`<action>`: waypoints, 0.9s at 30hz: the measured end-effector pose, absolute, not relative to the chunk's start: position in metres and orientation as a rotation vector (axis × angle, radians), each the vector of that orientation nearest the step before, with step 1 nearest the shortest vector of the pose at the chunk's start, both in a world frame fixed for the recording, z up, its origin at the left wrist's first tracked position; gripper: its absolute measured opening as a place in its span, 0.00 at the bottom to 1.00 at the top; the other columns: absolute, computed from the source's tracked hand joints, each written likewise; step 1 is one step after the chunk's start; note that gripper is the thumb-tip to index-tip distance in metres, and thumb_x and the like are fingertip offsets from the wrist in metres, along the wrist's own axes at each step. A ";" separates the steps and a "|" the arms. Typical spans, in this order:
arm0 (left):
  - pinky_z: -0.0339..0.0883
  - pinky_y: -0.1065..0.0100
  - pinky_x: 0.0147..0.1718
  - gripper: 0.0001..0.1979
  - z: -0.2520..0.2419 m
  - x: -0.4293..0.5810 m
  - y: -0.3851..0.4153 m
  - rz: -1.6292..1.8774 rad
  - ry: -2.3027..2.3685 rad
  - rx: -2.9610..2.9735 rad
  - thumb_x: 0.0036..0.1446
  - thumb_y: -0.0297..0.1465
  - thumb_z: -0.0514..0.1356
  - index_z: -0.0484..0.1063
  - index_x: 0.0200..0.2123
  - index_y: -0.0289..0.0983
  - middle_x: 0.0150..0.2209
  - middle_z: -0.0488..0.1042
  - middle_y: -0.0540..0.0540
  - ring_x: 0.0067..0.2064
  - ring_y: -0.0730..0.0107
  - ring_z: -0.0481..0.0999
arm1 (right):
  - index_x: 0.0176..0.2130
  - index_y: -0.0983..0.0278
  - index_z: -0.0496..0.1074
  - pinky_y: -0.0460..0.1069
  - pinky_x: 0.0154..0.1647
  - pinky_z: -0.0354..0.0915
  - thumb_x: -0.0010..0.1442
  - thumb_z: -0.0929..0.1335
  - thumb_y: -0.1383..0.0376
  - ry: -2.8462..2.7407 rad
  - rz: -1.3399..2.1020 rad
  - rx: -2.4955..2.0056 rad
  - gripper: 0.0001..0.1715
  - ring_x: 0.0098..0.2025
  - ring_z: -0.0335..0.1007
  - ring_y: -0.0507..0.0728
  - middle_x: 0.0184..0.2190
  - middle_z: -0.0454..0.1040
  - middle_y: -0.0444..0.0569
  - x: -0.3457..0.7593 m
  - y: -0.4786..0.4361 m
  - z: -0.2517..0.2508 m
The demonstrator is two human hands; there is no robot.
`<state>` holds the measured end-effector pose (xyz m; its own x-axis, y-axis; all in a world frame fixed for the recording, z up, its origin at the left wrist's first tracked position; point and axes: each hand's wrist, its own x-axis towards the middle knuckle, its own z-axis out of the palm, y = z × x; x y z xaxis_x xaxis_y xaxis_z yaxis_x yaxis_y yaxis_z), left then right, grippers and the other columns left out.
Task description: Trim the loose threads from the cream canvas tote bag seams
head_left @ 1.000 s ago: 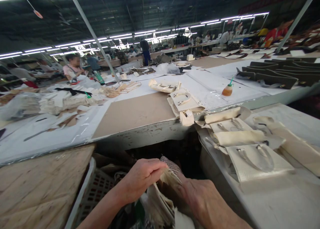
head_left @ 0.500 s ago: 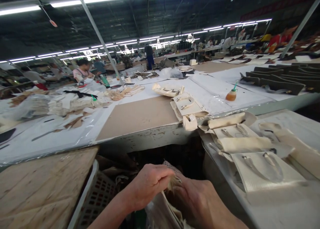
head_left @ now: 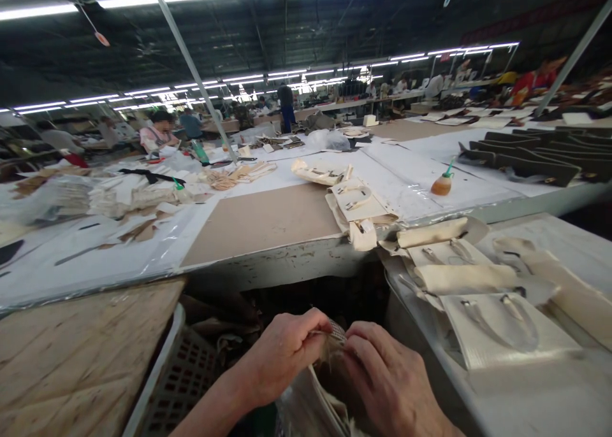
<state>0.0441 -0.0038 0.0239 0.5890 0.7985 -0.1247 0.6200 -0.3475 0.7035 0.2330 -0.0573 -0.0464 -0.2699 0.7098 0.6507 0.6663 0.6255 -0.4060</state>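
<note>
Low at the front, a cream handbag (head_left: 319,395) stands tilted with its mouth facing up at me. My left hand (head_left: 289,354) is closed, thumb and fingers pinching the bag's upper edge. Opposite it, my right hand (head_left: 389,376) has its fingers curled over the same edge, partly inside the mouth. Between the two hands a strip of checked fabric (head_left: 337,330) and some frayed lining show. The bag's lower part is out of view.
Similar cream bags (head_left: 507,329) lie on the side table at right, and more bags (head_left: 358,201) on the main table (head_left: 258,227). A glue bottle (head_left: 442,183) stands farther back. At left are a plastic basket (head_left: 184,373) and a wooden board (head_left: 76,360). People work in the background.
My right hand has shifted slightly right, and its fingers now show bent over the bag's edge. The left hand keeps its pinch, and more of the checked fabric's end shows between them.
</note>
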 end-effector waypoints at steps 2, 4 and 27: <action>0.58 0.76 0.29 0.13 0.024 0.044 -0.004 0.314 1.126 2.089 0.57 0.22 0.51 0.74 0.37 0.38 0.27 0.72 0.54 0.30 0.73 0.70 | 0.42 0.65 0.67 0.50 0.34 0.73 0.65 0.62 0.75 -1.982 0.066 -1.058 0.08 0.34 0.75 0.57 0.37 0.75 0.53 0.233 -0.057 -0.046; 0.57 0.76 0.28 0.12 0.024 0.045 -0.005 0.315 1.131 2.087 0.57 0.23 0.51 0.74 0.37 0.38 0.27 0.72 0.54 0.29 0.74 0.69 | 0.41 0.65 0.67 0.50 0.34 0.73 0.64 0.62 0.75 -1.968 0.071 -1.047 0.08 0.35 0.74 0.57 0.37 0.74 0.53 0.233 -0.058 -0.045; 0.55 0.76 0.28 0.11 0.027 0.048 -0.005 0.284 1.128 2.064 0.57 0.23 0.51 0.74 0.35 0.37 0.24 0.66 0.55 0.27 0.75 0.64 | 0.34 0.62 0.66 0.45 0.30 0.67 0.62 0.62 0.74 -1.754 0.408 -1.049 0.09 0.33 0.72 0.53 0.36 0.72 0.48 0.229 -0.055 -0.053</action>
